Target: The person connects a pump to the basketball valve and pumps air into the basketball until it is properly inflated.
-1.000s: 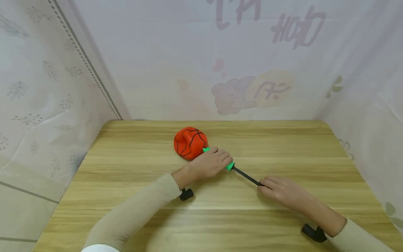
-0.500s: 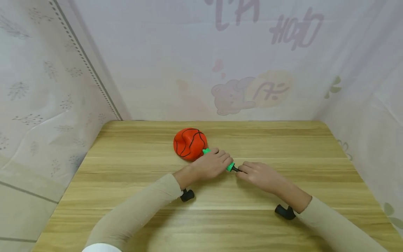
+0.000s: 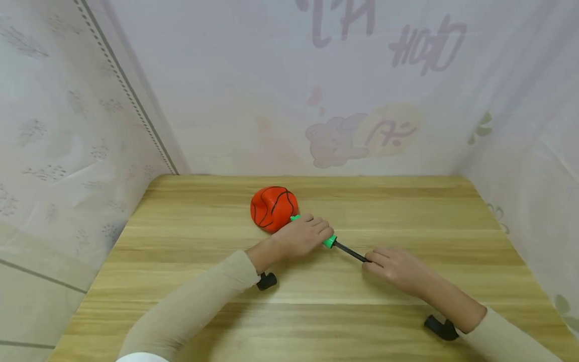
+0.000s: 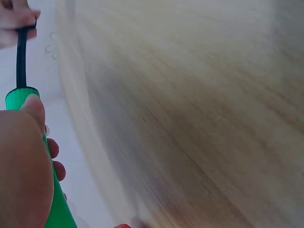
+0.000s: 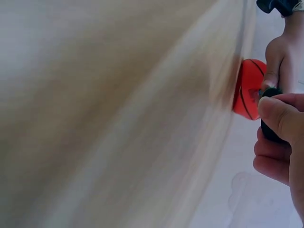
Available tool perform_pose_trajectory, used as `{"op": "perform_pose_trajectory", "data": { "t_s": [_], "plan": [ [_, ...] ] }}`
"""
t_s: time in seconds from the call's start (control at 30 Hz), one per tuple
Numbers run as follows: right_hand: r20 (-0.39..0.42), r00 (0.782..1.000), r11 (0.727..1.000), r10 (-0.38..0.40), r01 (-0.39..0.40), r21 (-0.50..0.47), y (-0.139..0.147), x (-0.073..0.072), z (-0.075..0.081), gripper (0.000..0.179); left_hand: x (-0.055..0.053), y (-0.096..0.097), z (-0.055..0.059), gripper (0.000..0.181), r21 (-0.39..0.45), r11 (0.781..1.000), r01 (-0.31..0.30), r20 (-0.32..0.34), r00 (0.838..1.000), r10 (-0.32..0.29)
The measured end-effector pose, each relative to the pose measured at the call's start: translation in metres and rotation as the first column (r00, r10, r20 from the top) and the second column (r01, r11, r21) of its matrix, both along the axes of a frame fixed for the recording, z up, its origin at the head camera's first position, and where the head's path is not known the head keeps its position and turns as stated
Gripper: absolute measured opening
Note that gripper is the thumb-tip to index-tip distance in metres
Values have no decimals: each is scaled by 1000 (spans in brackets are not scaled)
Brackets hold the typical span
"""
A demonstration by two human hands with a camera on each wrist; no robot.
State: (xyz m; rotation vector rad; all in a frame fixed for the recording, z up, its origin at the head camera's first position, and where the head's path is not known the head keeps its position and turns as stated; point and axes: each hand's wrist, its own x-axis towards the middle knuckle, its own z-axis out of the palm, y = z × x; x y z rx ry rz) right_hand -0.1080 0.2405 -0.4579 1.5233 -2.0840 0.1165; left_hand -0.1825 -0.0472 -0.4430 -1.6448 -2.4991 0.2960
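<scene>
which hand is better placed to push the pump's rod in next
Likely the right hand: it grips the black handle at the outer end of the exposed rod, while the left hand is wrapped round the green barrel.

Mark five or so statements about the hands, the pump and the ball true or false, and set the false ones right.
1. The left hand grips the green pump body. True.
2. The ball is evenly round. False: its surface is dented.
3. The right hand holds the black handle of the pump. True.
4. The dark rod is pushed all the way into the body. False: a length of it shows between the body and the right hand.
5. The ball lies on the wooden tabletop. True.
6. The person's sleeves are black. False: they are beige.
</scene>
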Motion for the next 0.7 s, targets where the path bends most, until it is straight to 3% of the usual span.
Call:
{"op": "perform_pose_trajectory", "data": {
  "t_s": [0.13, 0.3, 0.57, 0.7],
  "plan": [
    [4, 1000, 1000, -10, 10, -5, 16, 12, -5, 46, 1, -1, 0, 24, -10, 1000, -1, -26, 1000, 1],
    [25, 999, 1000, -23, 23, -11, 22, 16, -6, 45, 2, -1, 1, 25, -8, 1000, 5, -41, 999, -6],
    [-23, 1000, 999, -14, 15, 36, -1, 3, 1, 48, 3, 1, -1, 23, -51, 999, -4, -102, 995, -1],
    [-8, 1000, 998, -27, 27, 65, -16, -9, 3, 51, 3, 3, -2, 23, -47, 999, -15, -104, 994, 10]
  ]
}}
